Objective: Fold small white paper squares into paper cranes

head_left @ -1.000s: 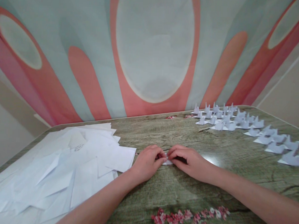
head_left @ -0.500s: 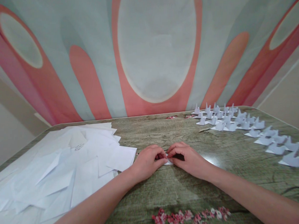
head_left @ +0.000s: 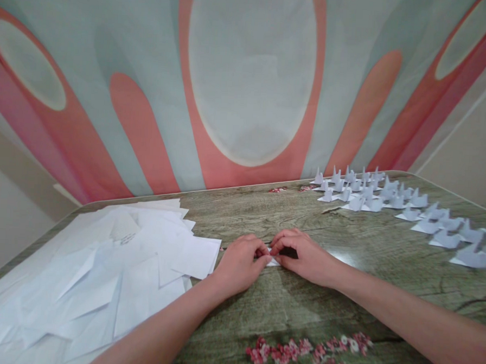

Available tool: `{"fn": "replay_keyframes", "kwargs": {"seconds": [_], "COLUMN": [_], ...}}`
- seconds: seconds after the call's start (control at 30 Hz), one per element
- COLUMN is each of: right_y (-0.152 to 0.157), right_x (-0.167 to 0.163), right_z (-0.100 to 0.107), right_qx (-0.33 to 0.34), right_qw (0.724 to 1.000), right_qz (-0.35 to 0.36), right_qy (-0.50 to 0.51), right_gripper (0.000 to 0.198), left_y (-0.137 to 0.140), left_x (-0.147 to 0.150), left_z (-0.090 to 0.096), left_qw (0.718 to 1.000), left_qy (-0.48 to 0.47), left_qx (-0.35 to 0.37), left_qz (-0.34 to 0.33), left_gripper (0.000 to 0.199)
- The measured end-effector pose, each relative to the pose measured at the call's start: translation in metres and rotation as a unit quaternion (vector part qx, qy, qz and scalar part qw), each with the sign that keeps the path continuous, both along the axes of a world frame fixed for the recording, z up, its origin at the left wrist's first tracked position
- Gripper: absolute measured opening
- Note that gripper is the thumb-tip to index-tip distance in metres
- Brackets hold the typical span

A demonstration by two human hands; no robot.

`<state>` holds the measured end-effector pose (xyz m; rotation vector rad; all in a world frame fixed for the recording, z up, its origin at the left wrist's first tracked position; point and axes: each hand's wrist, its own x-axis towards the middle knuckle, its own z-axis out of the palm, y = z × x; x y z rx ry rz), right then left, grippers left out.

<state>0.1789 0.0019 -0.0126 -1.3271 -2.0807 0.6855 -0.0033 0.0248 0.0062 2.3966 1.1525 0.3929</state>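
Paper piece, small and white, sits low over table between loose sheets and paper birds. Our left hand and right hand both pinch it, mostly hiding its folds. Risks, we judge: uneven pull between hands tears or skews crease; slack pinch lets layers slip; our left forearm, close by sheets, drags some loose.
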Motion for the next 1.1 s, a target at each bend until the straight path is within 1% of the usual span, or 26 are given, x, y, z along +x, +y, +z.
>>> {"fn": "replay_keyframes", "kwargs": {"seconds": [0.13,0.23,0.37,0.43,0.53,0.7,0.83,0.9,1.1], "right_y": [0.001,0.001,0.001,0.0,-0.004,-0.009,-0.009,-0.008,-0.009], "right_x": [0.001,0.001,0.002,0.003,0.009,0.022,0.031,0.033,0.034], "right_z": [-0.002,-0.005,-0.004,-0.002,0.005,0.014,0.02,0.023,0.026], "right_qx": [0.007,0.015,0.022,0.022,0.015,0.037,0.039,0.041,0.051], "right_qw": [1.0,1.0,1.0,1.0,0.998,0.987,0.969,0.964,0.96], "right_qz": [0.001,0.003,0.002,0.013,0.063,0.139,0.21,0.228,0.242], "right_qy": [0.0,0.001,0.0,0.007,0.007,-0.075,-0.123,-0.128,-0.132], "right_gripper": [0.012,0.012,0.011,0.012,0.023,0.055,0.076,0.08,0.077], "left_y": [0.0,0.003,0.012,0.017,0.023,0.025,0.024,0.023,0.023], "left_x": [0.002,0.002,0.004,0.006,0.008,0.01,0.01,0.011,0.012], "left_z": [0.0,0.0,-0.001,-0.001,-0.002,-0.001,0.0,0.0,0.0], "left_qw": [1.0,1.0,0.998,0.996,0.993,0.993,0.993,0.992,0.991], "left_qy": [0.007,0.023,0.045,0.057,0.068,0.068,0.072,0.074,0.08], "left_qx": [0.006,-0.005,-0.044,-0.069,-0.092,-0.096,-0.097,-0.099,-0.101], "left_qz": [0.007,0.01,0.01,0.008,0.0,-0.002,0.005,0.008,0.021], "left_gripper": [0.01,0.013,0.017,0.02,0.021,0.021,0.021,0.021,0.02]}}
